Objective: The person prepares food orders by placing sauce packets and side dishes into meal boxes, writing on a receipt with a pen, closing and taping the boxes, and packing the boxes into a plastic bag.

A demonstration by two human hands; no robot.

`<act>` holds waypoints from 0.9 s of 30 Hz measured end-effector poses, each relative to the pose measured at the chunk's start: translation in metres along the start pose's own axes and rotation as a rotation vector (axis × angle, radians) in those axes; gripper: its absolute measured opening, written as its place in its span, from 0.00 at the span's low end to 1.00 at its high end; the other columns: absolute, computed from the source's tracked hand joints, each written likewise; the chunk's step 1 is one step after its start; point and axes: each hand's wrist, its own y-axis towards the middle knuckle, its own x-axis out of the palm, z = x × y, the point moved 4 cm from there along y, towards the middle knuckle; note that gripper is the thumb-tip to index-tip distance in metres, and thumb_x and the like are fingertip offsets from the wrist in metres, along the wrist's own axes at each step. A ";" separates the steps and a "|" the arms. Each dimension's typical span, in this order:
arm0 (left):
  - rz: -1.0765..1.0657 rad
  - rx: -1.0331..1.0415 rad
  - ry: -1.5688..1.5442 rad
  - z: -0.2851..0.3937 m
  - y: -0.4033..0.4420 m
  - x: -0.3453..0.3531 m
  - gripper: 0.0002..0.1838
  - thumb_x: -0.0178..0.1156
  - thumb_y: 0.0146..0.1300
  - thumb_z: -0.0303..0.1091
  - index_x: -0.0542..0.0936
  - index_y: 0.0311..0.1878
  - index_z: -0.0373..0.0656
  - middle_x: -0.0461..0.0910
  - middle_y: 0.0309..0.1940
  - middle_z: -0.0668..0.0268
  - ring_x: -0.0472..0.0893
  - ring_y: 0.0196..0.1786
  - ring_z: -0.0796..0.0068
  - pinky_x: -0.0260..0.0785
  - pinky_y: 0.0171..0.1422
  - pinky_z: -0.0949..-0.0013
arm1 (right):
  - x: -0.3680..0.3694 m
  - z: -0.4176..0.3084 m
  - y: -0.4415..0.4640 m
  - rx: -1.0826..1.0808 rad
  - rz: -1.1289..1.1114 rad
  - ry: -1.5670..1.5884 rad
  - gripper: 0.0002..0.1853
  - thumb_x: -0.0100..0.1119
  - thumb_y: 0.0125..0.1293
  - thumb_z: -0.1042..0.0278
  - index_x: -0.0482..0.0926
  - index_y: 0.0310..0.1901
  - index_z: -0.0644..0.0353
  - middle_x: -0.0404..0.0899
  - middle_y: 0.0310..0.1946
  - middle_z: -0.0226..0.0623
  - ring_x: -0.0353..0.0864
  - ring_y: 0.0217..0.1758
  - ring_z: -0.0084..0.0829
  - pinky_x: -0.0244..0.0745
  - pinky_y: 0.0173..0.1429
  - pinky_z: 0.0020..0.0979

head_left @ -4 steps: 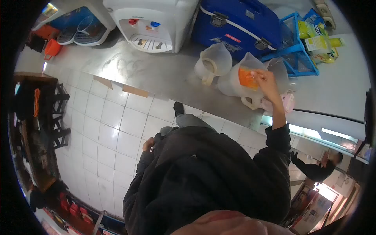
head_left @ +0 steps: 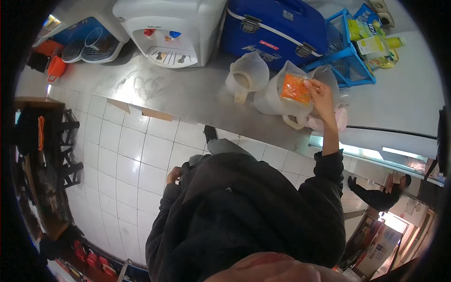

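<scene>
At one o'clock, the right hand [head_left: 322, 99] pinches an orange packet [head_left: 295, 89] edgewise — likely for control — over a jug [head_left: 267, 100]; left hand's [head_left: 174, 175] grip unclear.

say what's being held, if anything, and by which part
The right hand holds the orange packet by its right edge, near the top. I can't tell about the left hand.
</scene>
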 end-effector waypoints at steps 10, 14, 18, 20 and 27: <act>0.164 0.196 -0.046 -0.045 0.051 0.022 0.20 0.60 0.58 0.44 0.84 0.39 0.34 0.83 0.29 0.49 0.84 0.35 0.64 0.75 0.37 0.62 | 0.039 -0.025 -0.046 -0.186 0.053 -0.379 0.14 0.55 0.68 0.63 0.81 0.46 0.65 0.82 0.33 0.48 0.80 0.30 0.29 0.73 0.41 0.27; 0.215 0.135 0.024 -0.045 0.018 0.018 0.22 0.60 0.61 0.45 0.82 0.46 0.34 0.84 0.34 0.52 0.84 0.40 0.62 0.75 0.40 0.60 | 0.040 -0.024 -0.052 0.000 0.010 -0.295 0.14 0.55 0.70 0.63 0.81 0.46 0.66 0.83 0.32 0.38 0.78 0.31 0.23 0.72 0.40 0.25; 0.049 -0.213 -0.327 -0.069 -0.023 0.030 0.27 0.58 0.62 0.51 0.78 0.54 0.37 0.83 0.44 0.57 0.82 0.43 0.57 0.75 0.41 0.52 | 0.016 -0.041 -0.048 -0.112 0.267 0.121 0.14 0.55 0.71 0.62 0.80 0.47 0.66 0.81 0.33 0.30 0.77 0.34 0.18 0.72 0.37 0.21; -0.093 -0.389 -0.327 -0.086 -0.043 0.035 0.30 0.58 0.61 0.54 0.76 0.57 0.39 0.81 0.48 0.61 0.81 0.45 0.55 0.75 0.41 0.49 | 0.021 -0.043 -0.045 -0.069 0.231 0.227 0.14 0.56 0.71 0.63 0.80 0.46 0.68 0.81 0.35 0.30 0.77 0.37 0.17 0.71 0.36 0.19; 0.316 0.120 -0.251 -0.175 -0.066 0.021 0.26 0.58 0.60 0.54 0.84 0.32 0.36 0.84 0.26 0.54 0.82 0.31 0.63 0.73 0.38 0.62 | 0.234 -0.142 -0.091 -0.145 -0.448 0.537 0.14 0.56 0.70 0.63 0.81 0.44 0.67 0.80 0.34 0.28 0.75 0.34 0.16 0.69 0.36 0.18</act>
